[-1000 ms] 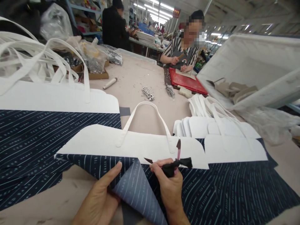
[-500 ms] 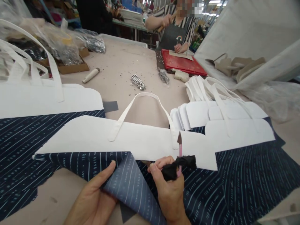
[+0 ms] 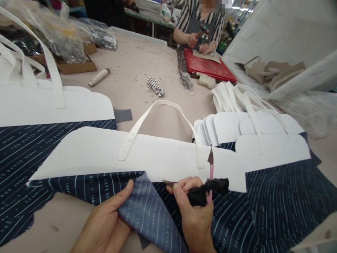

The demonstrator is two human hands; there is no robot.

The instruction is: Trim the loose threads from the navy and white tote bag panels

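Note:
My left hand [image 3: 110, 214] pinches the folded-up corner of navy printed fabric [image 3: 150, 207], thumb on top and fingers underneath; its paler reverse side shows. Closed in my right hand [image 3: 196, 211] are what look like scissors with black-wrapped handles [image 3: 197, 195]; a pointed metal tip [image 3: 168, 183] comes out left of the fingers, at the fabric's edge below the white panel. Beside the wraps a slim pink tool [image 3: 211, 172] with a dark pointed blade stands up. The white bag panel [image 3: 155, 151] lies above both hands, its white strap handle [image 3: 168, 102] arching away.
White strapped panels with navy fabric lie left [image 3: 86, 102] and stacked right [image 3: 273, 147]. Farther off are a wooden stick [image 3: 99, 77], a black-and-white bundle [image 3: 156, 87] and boxes [image 3: 76, 66] with plastic bags. Across the table a person holds a hammer over a red board [image 3: 207, 66].
My right hand has moved slightly right with the tools, and more of the metal tip shows. My left hand keeps its hold. The co-worker's hammer hand has come down.

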